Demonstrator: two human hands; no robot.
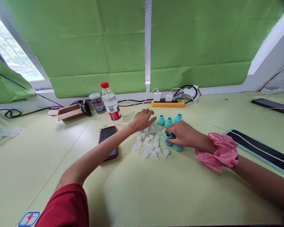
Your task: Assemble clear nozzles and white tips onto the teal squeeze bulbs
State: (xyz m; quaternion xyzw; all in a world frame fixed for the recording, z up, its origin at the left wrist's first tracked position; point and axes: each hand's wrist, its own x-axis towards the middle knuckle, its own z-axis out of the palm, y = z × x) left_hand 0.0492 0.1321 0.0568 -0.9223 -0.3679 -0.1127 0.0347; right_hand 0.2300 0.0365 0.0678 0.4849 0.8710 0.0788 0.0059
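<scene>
My right hand (183,134), with a pink scrunchie (219,151) round its wrist, has thumb and fingers closed round a small teal rubber bulb (167,138) with an open neck. Another teal bulb (178,147) lies partly under that hand. Behind it stand a teal bulb (161,120), a second bulb (168,122) and a third bulb (178,118). Over the back of a pile of translucent plastic nozzles (149,145) hovers my left hand (144,119), its fingers spread and nothing visible in them. White cone-shaped tips (166,153) lie at the pile's front.
A phone (109,138) and a water bottle (112,105) are on the left, near a can (97,103) and a cardboard box (71,113). An orange power strip (168,103) sits at the back. More phones (262,151) and a white cable (210,123) lie right.
</scene>
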